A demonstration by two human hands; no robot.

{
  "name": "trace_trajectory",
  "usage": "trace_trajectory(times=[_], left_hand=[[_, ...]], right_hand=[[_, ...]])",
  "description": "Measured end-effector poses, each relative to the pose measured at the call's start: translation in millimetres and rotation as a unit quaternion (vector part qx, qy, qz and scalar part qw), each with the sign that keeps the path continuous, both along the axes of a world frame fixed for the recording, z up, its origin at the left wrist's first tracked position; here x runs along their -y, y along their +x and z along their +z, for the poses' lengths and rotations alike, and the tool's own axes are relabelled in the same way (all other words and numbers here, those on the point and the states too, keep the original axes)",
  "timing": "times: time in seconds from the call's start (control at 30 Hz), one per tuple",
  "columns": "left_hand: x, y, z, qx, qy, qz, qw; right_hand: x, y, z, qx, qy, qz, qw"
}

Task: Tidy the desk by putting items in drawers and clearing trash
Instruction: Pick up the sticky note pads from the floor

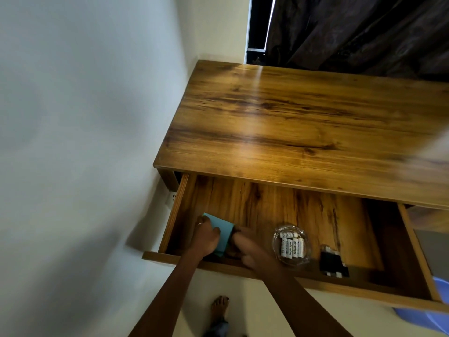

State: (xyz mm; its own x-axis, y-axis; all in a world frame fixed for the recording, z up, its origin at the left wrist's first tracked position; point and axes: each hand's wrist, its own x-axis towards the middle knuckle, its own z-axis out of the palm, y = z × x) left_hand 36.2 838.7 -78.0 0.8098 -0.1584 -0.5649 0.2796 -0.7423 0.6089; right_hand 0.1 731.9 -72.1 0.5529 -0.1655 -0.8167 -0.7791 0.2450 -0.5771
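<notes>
Judging from how things lie, the tidying looks close to its end: the part of the tabletop that shows, filling the middle and right of the frame, carries nothing, while the open drawer below it, across the lower middle, already holds several things. A clear glass dish with white batteries standing side by side sits on the drawer floor right of centre, and just right of it lies a small black object with pale patches, too dark to name. At the drawer's lower-left corner both hands are on a light blue pad or booklet. The left hand, a ring on one finger, has its fingers curled over the pad's left edge; the right hand is blurred, close against the pad's right side with something dark between them, and whether it grips or only touches I cannot tell. The blue pad seems propped rather than lying flat, its long axis running from the upper left, near the drawer's left wall, down toward the front rail at lower centre, its top corner pointing to the upper left. What seems left is to settle it down, let go and push the drawer shut; any trash is out of view, though the rim of a blue tub shows at the lower right edge. A bare foot stands on the floor at bottom centre.
</notes>
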Motion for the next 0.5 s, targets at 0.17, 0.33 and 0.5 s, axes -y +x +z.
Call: trace_trajectory(times=[0.17,0.33,0.5], left_hand=[[-18,0,-4,-0.020,0.078,0.003,0.997],[-18,-10,1,-0.017,0.175,-0.097,0.980],[-11,-17,7,0.023,0.216,-0.146,0.965]], right_hand=[[-25,15,7,0.032,-0.021,0.076,0.996],[-28,21,12,0.046,-0.075,0.133,0.987],[-14,11,11,0.081,-0.052,0.149,0.984]])
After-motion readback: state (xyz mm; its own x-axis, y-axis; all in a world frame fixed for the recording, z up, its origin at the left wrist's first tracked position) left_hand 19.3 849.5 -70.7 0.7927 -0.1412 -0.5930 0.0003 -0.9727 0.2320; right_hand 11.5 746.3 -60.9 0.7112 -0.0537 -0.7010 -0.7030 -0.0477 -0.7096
